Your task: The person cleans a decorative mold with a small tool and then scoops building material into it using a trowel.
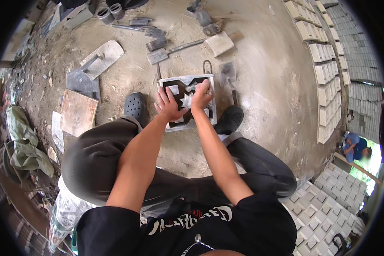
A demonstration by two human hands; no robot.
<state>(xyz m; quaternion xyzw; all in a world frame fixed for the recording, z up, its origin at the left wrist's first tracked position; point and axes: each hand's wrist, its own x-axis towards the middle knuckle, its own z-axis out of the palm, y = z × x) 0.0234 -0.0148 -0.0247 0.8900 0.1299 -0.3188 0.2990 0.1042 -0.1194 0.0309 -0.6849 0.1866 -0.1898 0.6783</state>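
A square metal mould (214,102) lies on the ground between my feet. Dark material lines its inside, around a pale star-shaped piece (185,100) in the middle and pale blocks near the corners. My left hand (168,105) rests open on the mould's left part, fingers spread. Over its right part, my right hand (202,94) is closed in a fist beside the star. Whatever it grips is mostly hidden by the fingers. Two metal loop handles stick out from the far side of the mould.
Beyond the mould lie a small shovel (158,56), a pale block (219,44) and brushes (154,32). A trowel (228,73) lies to the right. At left are a plastering float (102,59) and a board (78,112). Rows of pale blocks (327,91) stand right, near another person (355,147).
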